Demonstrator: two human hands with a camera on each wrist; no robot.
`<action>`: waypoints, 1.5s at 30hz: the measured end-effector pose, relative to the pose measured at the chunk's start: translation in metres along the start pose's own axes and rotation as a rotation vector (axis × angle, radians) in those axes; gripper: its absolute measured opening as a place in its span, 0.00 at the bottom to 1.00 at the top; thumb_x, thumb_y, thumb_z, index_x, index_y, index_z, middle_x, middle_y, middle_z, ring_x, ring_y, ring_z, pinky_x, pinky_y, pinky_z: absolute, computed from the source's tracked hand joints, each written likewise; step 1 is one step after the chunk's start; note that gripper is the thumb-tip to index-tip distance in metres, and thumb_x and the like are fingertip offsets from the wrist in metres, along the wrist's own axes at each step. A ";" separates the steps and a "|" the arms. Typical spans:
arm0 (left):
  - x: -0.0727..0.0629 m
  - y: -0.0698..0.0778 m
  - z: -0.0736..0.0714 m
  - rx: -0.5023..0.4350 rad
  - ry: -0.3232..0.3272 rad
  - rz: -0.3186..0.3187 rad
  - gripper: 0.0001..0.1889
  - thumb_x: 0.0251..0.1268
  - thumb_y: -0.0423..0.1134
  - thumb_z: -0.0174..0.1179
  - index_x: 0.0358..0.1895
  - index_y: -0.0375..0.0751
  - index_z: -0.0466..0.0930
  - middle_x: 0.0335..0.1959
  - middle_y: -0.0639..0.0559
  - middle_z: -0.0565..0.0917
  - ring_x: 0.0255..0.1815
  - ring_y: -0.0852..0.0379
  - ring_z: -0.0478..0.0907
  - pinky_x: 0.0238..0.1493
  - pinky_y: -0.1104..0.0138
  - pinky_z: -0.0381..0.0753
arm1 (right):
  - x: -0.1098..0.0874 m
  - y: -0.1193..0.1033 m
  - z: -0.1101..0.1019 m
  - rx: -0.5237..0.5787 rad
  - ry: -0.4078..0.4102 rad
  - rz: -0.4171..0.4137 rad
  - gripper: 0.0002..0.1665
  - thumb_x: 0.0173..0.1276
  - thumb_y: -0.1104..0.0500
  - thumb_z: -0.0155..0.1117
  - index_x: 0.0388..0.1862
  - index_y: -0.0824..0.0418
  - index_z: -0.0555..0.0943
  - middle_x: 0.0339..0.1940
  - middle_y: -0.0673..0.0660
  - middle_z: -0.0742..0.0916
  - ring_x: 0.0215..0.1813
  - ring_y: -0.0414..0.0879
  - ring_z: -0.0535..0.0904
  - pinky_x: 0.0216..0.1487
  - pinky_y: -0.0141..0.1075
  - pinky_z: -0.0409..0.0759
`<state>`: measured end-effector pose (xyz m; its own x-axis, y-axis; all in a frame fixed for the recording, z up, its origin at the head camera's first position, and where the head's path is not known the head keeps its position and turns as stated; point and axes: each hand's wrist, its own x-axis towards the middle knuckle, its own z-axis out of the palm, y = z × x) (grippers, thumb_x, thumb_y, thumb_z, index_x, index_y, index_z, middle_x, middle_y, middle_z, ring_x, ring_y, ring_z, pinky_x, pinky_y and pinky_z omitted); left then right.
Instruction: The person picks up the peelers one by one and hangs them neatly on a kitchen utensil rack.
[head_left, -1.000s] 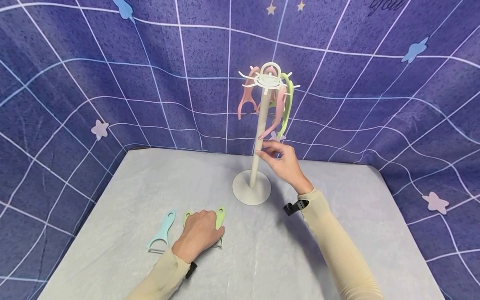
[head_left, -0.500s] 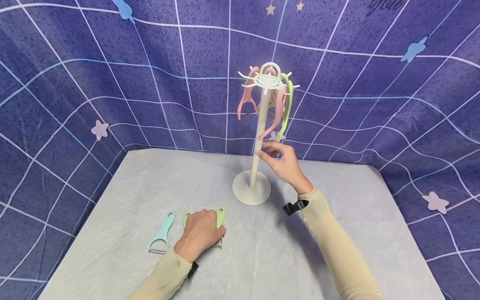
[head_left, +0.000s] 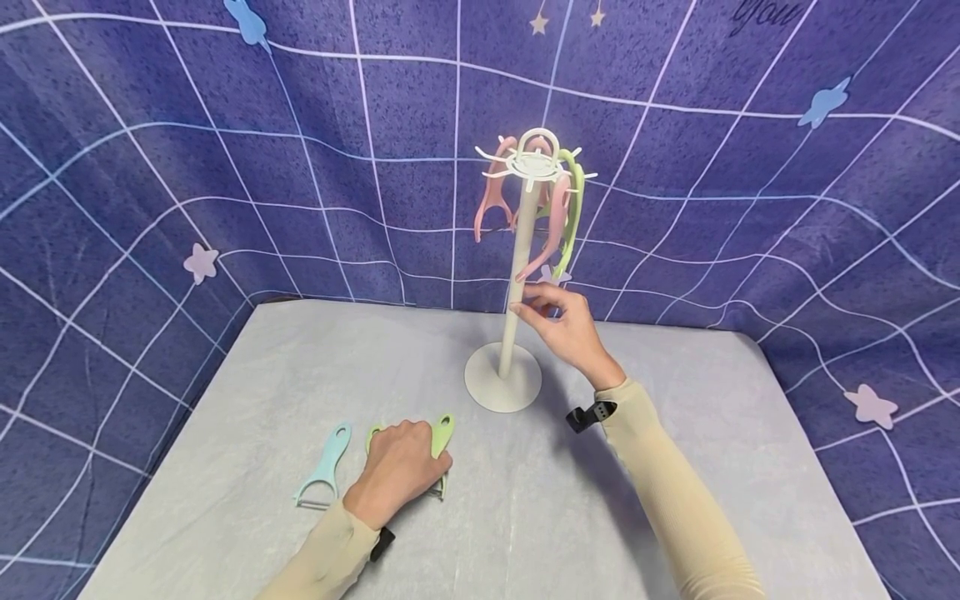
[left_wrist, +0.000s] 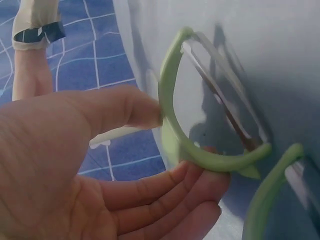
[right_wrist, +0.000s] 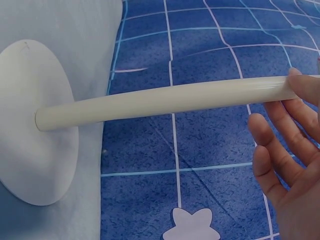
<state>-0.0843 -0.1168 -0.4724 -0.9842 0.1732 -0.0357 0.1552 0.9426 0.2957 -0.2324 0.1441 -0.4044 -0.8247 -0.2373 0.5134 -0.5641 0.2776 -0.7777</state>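
My left hand (head_left: pixel 397 467) pinches a green peeler (left_wrist: pixel 166 82) by its curved frame, thumb on one side and fingers on the other, low over the table. A second green peeler (left_wrist: pixel 267 200) lies close by, mostly covered by that hand in the head view. A light blue peeler (head_left: pixel 330 458) rests to the left. My right hand (head_left: pixel 568 329) holds the pole of a cream stand (head_left: pixel 522 242) between thumb and fingertips. From its hooks hang a pink peeler (head_left: pixel 495 198) at left, another pink peeler (head_left: pixel 557 218) in front, a green peeler (head_left: pixel 577 204) and others partly hidden behind.
The stand's round base (head_left: pixel 487 387) sits on the grey-covered table (head_left: pixel 660 467), towards the back. Some of its hooks (head_left: pixel 491 153) bear nothing. A blue curtain (head_left: pixel 375 167) with white lines rises behind the table and at both sides.
The green peeler in my left hand has turned slightly, its handle end shifting a little right. My right hand stays on the pole, and the stand keeps its place.
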 end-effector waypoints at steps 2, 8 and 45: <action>0.000 0.000 -0.002 -0.009 -0.008 0.002 0.24 0.62 0.45 0.69 0.15 0.49 0.63 0.14 0.57 0.62 0.16 0.56 0.61 0.16 0.60 0.65 | 0.000 0.000 0.000 0.001 0.000 -0.001 0.10 0.71 0.64 0.77 0.49 0.63 0.92 0.33 0.62 0.91 0.36 0.54 0.84 0.43 0.47 0.85; 0.001 -0.003 -0.008 -0.104 -0.037 -0.003 0.18 0.67 0.48 0.68 0.22 0.48 0.73 0.16 0.58 0.69 0.18 0.56 0.66 0.21 0.62 0.67 | -0.001 0.000 0.000 -0.021 0.001 0.000 0.10 0.71 0.64 0.77 0.50 0.62 0.92 0.34 0.59 0.92 0.37 0.50 0.85 0.44 0.45 0.86; 0.040 -0.021 -0.062 -0.754 0.218 0.111 0.16 0.78 0.47 0.67 0.61 0.45 0.88 0.51 0.53 0.92 0.53 0.55 0.89 0.57 0.64 0.91 | 0.000 0.002 0.002 -0.006 0.002 -0.009 0.10 0.71 0.65 0.76 0.50 0.63 0.92 0.37 0.60 0.92 0.38 0.48 0.86 0.44 0.34 0.85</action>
<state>-0.1322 -0.1473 -0.4213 -0.9728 0.1217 0.1971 0.2312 0.4617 0.8564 -0.2332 0.1432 -0.4068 -0.8199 -0.2374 0.5210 -0.5713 0.2811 -0.7711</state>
